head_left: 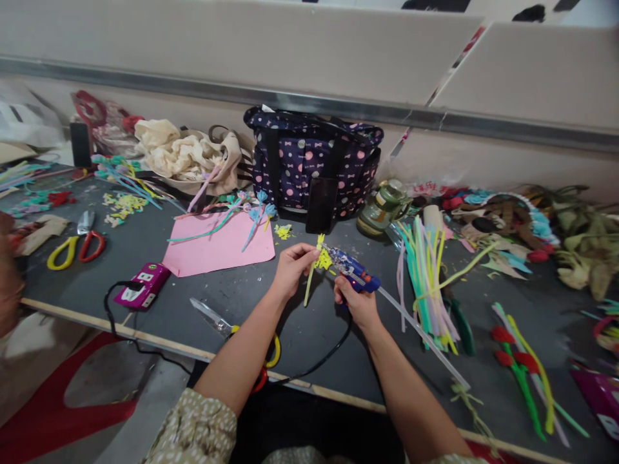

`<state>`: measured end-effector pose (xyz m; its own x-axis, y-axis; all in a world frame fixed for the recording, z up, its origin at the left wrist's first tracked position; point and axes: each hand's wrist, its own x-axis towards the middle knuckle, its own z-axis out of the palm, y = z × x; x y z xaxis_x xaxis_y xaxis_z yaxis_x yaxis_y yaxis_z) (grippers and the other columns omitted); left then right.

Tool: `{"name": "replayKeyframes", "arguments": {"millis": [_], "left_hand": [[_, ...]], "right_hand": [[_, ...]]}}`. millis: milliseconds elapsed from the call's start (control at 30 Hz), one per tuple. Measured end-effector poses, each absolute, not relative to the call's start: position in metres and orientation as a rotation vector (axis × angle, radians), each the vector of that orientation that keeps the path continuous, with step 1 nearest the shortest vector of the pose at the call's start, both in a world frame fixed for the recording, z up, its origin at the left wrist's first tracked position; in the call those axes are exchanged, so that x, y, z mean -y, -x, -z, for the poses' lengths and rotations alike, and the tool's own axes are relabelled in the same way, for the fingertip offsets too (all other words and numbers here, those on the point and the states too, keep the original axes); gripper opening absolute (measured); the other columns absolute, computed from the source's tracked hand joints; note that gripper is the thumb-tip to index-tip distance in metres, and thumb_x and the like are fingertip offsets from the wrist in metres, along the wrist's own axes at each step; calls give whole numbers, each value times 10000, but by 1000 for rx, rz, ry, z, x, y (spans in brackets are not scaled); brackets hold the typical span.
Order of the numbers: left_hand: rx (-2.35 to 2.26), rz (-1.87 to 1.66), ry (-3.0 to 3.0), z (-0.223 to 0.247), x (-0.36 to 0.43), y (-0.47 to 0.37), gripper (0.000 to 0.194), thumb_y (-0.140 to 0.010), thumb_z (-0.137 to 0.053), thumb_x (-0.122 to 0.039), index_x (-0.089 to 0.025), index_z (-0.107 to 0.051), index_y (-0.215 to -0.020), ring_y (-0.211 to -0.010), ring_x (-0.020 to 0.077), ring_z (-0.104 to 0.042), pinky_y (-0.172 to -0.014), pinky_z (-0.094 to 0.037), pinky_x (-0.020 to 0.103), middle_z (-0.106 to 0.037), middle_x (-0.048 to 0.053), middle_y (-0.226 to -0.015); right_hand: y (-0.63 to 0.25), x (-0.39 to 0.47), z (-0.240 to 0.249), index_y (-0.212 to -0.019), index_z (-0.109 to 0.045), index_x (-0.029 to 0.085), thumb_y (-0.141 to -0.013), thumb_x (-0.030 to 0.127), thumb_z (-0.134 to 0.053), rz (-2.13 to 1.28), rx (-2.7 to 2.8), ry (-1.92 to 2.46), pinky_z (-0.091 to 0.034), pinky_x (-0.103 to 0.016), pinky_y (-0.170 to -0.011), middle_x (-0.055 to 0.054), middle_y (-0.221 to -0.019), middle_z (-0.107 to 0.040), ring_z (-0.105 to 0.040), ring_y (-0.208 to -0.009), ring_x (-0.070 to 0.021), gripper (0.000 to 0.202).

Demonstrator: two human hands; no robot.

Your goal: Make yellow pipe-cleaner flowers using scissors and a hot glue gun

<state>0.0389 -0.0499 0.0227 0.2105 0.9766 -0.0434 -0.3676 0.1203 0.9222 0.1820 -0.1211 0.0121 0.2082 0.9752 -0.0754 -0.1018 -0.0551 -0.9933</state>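
My right hand [354,298] is wrapped round a blue glue gun [358,269], with a long clear glue stick [425,338] running out of its back end. The gun's nozzle points left, close to my left hand [297,267]. Those left fingers are pinched on a pale yellow-green stem [308,288] with small yellow pieces at its upper end. Behind and below that tip lie bright yellow bits [323,260] on the dark table; whether some are attached to the stem is hard to tell. A black cord hangs from the gun.
Red-and-yellow-handled scissors [210,316] lie partly under my left forearm. A pink sheet [222,248], a purple power box [144,285] and more scissors [86,225] are at left. Behind stand a phone [321,205], a patterned bag [314,158] and a jar [382,207]. Pipe cleaners [430,283] lie right.
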Motion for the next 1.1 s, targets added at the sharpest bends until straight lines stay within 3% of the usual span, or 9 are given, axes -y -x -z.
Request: {"name": "replayKeyframes", "arguments": {"millis": [1100], "left_hand": [[-825, -1177, -947, -25, 50, -39, 221, -678, -749, -344, -148, -659, -730, -452, 33, -353, -427, -254, 172, -493, -40, -552]], "right_hand": [[-182, 122, -14, -558, -535, 183, -693, 530, -689, -1155, 970, 1268, -389, -222, -424, 34, -453, -497, -440, -402, -82, 403]]}}
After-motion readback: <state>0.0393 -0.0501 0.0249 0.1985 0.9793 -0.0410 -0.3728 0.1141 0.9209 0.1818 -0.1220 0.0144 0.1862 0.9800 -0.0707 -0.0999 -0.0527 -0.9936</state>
